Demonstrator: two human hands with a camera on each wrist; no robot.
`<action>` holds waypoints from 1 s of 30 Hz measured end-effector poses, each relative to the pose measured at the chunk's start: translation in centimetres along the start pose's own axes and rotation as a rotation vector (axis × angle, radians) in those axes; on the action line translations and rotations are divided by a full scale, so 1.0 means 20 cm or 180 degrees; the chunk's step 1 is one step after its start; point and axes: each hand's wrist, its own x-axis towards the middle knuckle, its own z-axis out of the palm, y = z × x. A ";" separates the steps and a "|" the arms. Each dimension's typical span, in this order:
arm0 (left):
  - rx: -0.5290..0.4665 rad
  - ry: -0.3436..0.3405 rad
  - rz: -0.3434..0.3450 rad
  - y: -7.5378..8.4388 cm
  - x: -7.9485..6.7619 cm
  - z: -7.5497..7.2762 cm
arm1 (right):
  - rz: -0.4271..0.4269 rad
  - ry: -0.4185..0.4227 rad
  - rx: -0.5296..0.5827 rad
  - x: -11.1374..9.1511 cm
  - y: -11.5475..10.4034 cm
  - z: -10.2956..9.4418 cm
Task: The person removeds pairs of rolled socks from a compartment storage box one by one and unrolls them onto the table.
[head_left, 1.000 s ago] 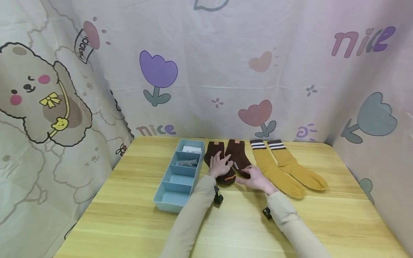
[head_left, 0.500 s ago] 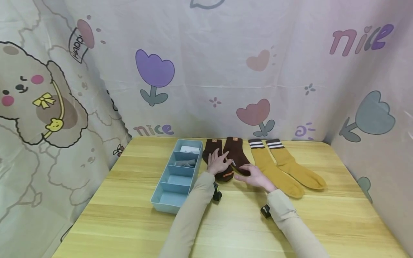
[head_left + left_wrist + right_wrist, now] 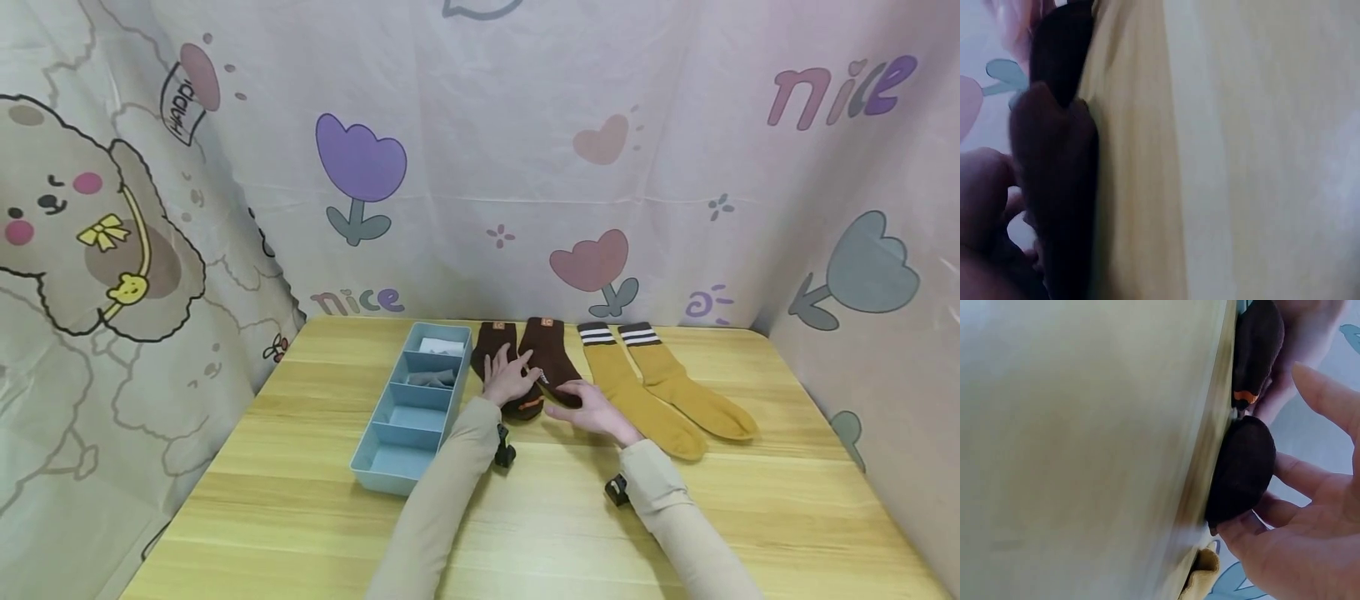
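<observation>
Two brown socks lie side by side, toes toward me, each with an orange tag at the cuff. My left hand (image 3: 507, 379) rests with fingers spread over the left brown sock (image 3: 495, 337), whose toe has an orange stripe. At the toe of the right brown sock (image 3: 546, 346), the fingertips of my right hand (image 3: 596, 410) touch the fabric. The right wrist view shows that toe (image 3: 1244, 469) against the fingers, with the thumb held apart. In the left wrist view, dark sock fabric (image 3: 1057, 162) lies beside the left hand, which is partly cut off.
A blue four-compartment box (image 3: 386, 482) stands left of the socks, with a white folded item (image 3: 442, 347) and a grey one (image 3: 431, 379) in its rear compartments. Two mustard socks (image 3: 645, 400) with striped cuffs lie to the right. A printed curtain (image 3: 480, 167) hangs behind the table.
The brown socks have shifted slightly toward the table's back edge, and the hands have moved a little with them. Over the last half second almost nothing moves.
</observation>
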 end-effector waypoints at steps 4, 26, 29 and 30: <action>-0.0160 0.0105 0.0017 0.04 -0.06 -0.04 | -0.0199 0.0155 0.0058 -0.01 0.00 0.01; -0.1611 0.0341 0.0566 -0.04 -0.47 -0.50 | -0.0343 0.0346 0.1101 -0.07 -0.08 0.00; -0.1585 0.0388 0.0472 -0.11 -0.50 -0.56 | -0.0479 0.0353 0.1188 -0.07 -0.10 0.02; -0.1559 0.0423 0.0452 -0.15 -0.51 -0.58 | -0.0534 0.0369 0.1183 -0.07 -0.11 0.03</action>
